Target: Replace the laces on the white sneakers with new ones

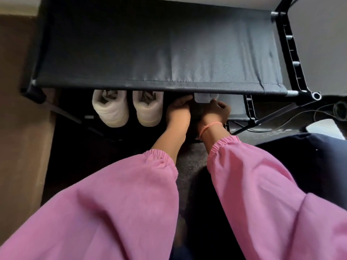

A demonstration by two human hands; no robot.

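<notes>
A small clear box (pixel 203 98) is being held between the left hand (pixel 178 109) and right hand (pixel 216 111), fingers curled round it. The white sneakers (pixel 127 107) are sitting just left of the left hand, under the black shelf (pixel 150 53).

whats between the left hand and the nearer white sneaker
Nothing that shows. In the head view only a dark, shadowed strip of the lower shelf separates the left hand from the right-side sneaker; its detail is too dark to read.

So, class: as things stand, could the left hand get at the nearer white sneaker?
Probably yes. The left hand is right beside the nearer white sneaker with nothing between them, though the black fabric shelf overhangs the toe.
</notes>
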